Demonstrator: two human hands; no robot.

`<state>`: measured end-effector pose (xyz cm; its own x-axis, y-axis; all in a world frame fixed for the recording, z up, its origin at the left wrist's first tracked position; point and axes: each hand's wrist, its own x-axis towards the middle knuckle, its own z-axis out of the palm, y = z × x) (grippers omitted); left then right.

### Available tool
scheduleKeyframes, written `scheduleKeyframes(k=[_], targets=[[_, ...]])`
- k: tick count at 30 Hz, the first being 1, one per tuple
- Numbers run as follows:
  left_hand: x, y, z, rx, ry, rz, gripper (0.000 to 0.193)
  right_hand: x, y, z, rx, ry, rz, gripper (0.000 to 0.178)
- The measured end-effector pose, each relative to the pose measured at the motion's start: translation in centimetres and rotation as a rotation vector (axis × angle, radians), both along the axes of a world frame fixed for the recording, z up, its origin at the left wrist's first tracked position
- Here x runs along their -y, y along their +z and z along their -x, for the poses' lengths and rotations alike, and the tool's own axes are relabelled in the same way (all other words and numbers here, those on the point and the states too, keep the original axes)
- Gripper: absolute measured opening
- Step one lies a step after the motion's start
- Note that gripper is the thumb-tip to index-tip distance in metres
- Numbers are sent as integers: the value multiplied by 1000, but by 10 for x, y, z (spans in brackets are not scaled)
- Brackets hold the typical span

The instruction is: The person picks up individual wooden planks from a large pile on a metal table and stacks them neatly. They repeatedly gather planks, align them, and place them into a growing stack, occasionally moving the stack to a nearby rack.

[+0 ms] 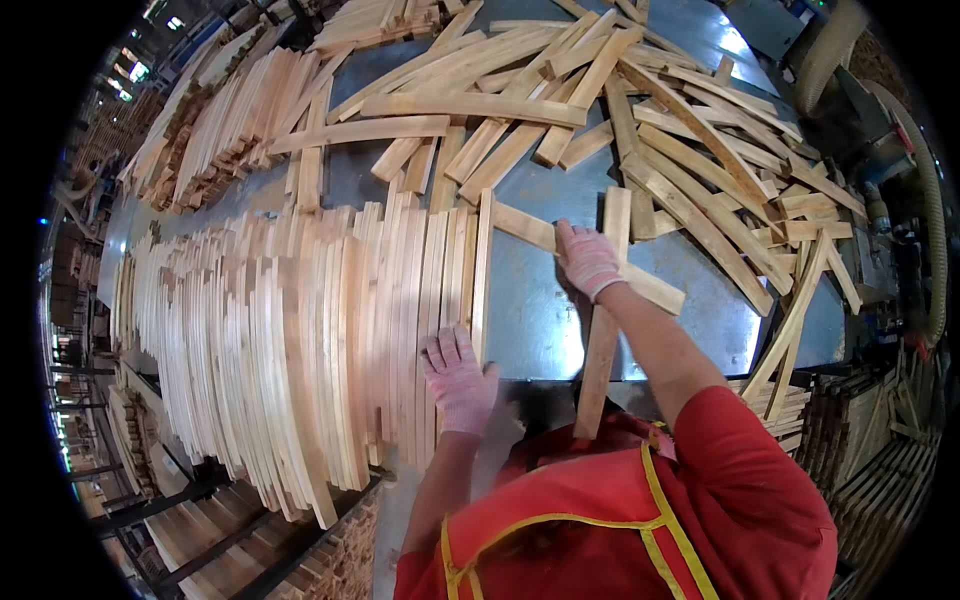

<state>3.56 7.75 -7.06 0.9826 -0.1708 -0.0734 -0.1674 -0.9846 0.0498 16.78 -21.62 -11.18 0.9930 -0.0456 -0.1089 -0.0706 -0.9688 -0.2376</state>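
My left hand (pixel 460 385), in a pinkish work glove, lies with fingers apart against the right end of a long row of wooden slats (pixel 345 330). The slats stand side by side on the metal table. Farther right, my right hand (pixel 588 260), gloved alike, has its fingers curled over the middle of a slanting wooden slat (pixel 655 290). Another slat (pixel 598 365) crosses it, running from beyond my right wrist toward my body at the table's front edge. My right hand and forearm hide part of the crossing.
A loose heap of slats (pixel 490 105) spreads over the far side of the metal table (pixel 540 330) and down its right side. More stacked slats (pixel 240 125) sit at the far left. Ribbed hoses (pixel 925 200) hang at the right. Below the table's left are wood stacks (pixel 215 540).
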Motion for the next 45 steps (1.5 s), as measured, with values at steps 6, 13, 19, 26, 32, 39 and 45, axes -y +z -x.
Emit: scheduleKeyframes(k=[6,13,19,26,32,39,45], targets=[[-7,-10,7,22,-26,-59,89,50,-4,14,268,28,20,44],[-7,-24,9,-33,-33,-147,85,146,70,-17,519,-431,-559,63],[-46,-8,21,49,29,160,82,71,102,28,310,-416,-1387,60],[-104,-7,104,127,132,260,78,-109,-25,79,-446,-161,-964,68],[-140,-11,208,-92,321,429,59,-83,51,100,3,-100,-364,58],[-153,-88,258,-560,1121,1467,47,56,-4,204,57,-762,23,91],[-106,-79,209,-476,1547,2294,36,-29,-30,198,209,-741,-1074,83]])
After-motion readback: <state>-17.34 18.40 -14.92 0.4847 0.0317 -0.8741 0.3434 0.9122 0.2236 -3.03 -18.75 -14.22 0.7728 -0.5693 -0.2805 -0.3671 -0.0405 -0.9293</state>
